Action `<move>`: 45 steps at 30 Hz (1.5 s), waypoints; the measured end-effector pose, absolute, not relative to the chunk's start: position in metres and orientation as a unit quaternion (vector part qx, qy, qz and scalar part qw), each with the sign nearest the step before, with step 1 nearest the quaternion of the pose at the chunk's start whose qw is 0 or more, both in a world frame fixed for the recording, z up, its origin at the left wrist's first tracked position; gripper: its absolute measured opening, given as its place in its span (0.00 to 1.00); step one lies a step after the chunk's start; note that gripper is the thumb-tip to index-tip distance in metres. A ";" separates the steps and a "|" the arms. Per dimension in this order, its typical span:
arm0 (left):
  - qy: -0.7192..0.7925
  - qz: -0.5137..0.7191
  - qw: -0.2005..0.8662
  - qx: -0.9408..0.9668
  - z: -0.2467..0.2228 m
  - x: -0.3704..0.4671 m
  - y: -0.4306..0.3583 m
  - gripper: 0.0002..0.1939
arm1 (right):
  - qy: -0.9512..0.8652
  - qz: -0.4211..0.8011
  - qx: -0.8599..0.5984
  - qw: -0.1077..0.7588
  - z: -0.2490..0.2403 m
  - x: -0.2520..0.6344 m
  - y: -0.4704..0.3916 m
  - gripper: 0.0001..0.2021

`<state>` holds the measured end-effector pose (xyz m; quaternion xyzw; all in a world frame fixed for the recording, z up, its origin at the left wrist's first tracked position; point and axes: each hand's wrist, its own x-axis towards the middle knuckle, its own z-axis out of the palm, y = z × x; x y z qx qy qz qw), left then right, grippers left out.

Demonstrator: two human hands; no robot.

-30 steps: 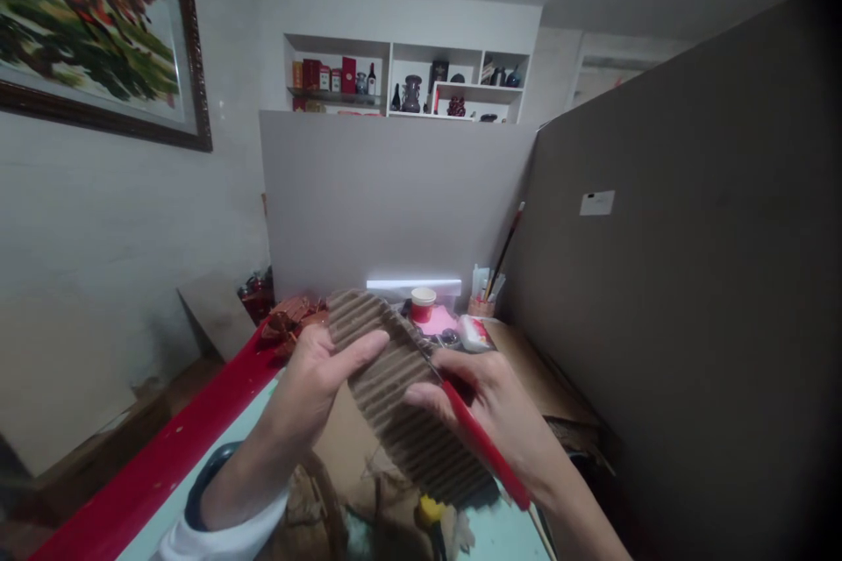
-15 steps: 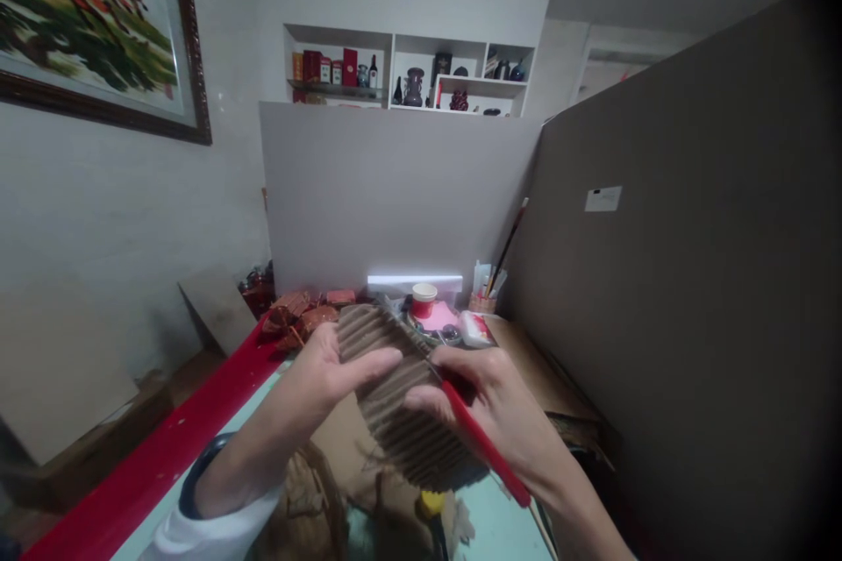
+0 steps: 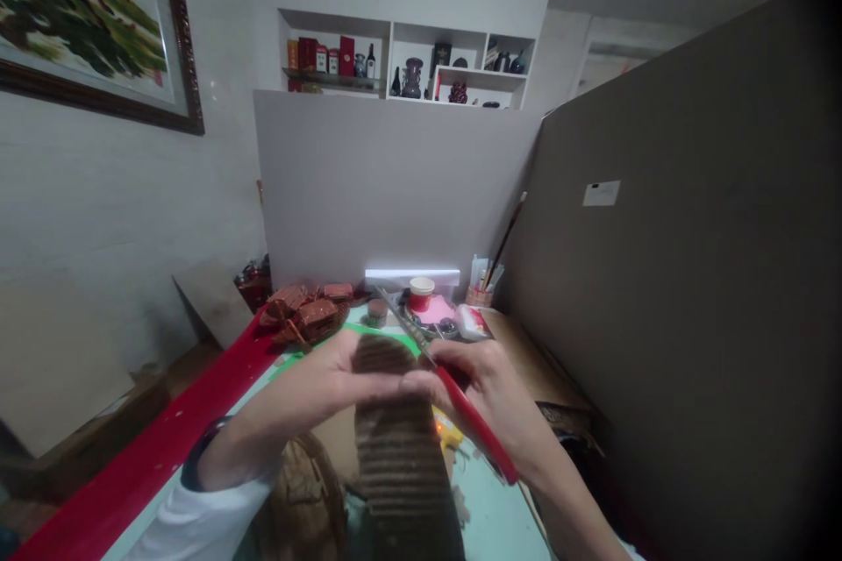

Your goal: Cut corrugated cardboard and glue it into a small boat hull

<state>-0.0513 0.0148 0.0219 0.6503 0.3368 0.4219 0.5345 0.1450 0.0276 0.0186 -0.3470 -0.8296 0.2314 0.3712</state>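
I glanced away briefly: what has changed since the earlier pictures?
The cardboard has turned from slanting to nearly straight up and down in view. The left hand and right hand have brought their thumbs together. More of the scissors' blades shows. Both kept hold; the cup stayed.

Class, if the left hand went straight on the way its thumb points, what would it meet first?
The left hand, gripping the corrugated cardboard, would probably meet the right hand first, at its thumb: the two thumb tips line up closely, though depth leaves it unclear whether they touch.
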 end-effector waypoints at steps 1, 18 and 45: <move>0.337 0.397 0.538 0.663 0.021 -0.052 0.015 0.06 | -0.826 0.234 -0.348 0.377 0.020 0.146 0.028 0.25; 0.250 0.606 0.561 0.505 0.040 -0.083 0.014 0.11 | -0.813 0.010 -0.571 0.116 -0.085 0.210 0.045 0.07; 0.340 0.804 0.387 0.298 0.021 -0.197 -0.012 0.13 | -0.896 0.047 -0.441 0.038 -0.094 0.065 -0.010 0.06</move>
